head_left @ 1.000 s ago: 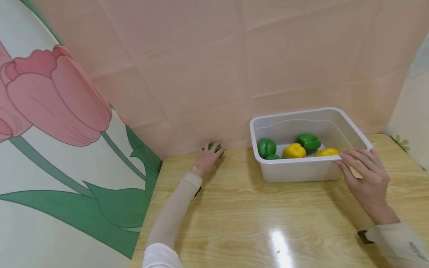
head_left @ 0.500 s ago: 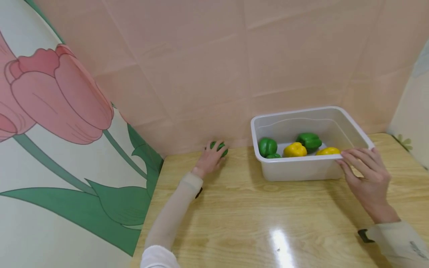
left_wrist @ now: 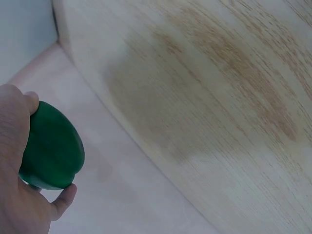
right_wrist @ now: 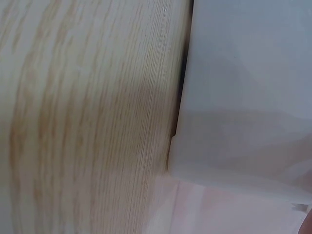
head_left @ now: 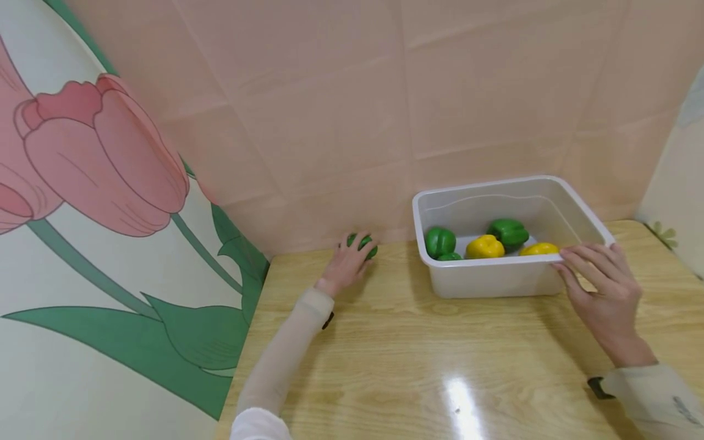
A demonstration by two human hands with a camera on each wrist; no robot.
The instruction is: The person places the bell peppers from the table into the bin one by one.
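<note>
At the back of the table, my left hand grips a green bell pepper, fingers spread over its top. The left wrist view shows thumb and fingers curled round it. Off to the right stands a pale grey plastic bin, whose front right rim my right hand pinches. Inside the bin lie a green bell pepper at the left, another green bell pepper behind, a yellow bell pepper in the middle and a yellow pepper partly hidden by the rim. Only the top of a further green one shows.
Pink cloth hangs along the table's back edge, close behind the left hand and the bin. A wall with painted tulips borders the left side. Wood-grain table stretches in front of the bin, with a bright light reflection on it.
My left hand has shifted slightly to the right with the green bell pepper, and more of the pepper shows between the fingers. The right hand keeps its hold on the bin's rim.
</note>
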